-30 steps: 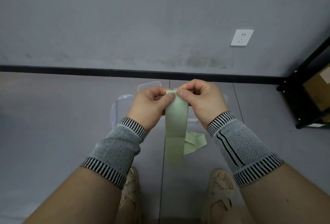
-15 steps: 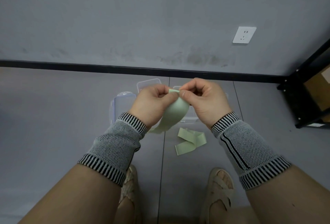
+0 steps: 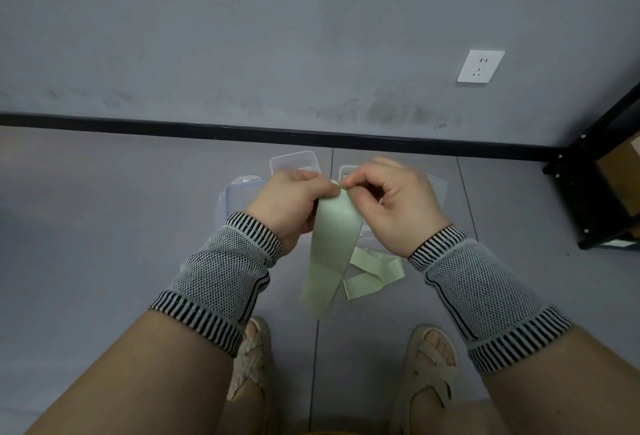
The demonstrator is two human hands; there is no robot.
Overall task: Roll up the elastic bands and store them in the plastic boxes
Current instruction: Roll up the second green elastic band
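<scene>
Both the left hand (image 3: 289, 204) and the right hand (image 3: 394, 204) pinch with curled fingers the top end of the pale green flat elastic band (image 3: 329, 251); the band hangs below the fingertips, and clear plastic boxes (image 3: 293, 161) lie beyond them.

white wall socket (image 3: 480, 66), black shelf frame (image 3: 588, 188), beige sandals (image 3: 426, 365)

Hands hide most of the plastic boxes (image 3: 293, 161).

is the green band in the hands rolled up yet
Not yet. The band hangs flat below the left hand and right hand, which pinch only its top end.
</scene>
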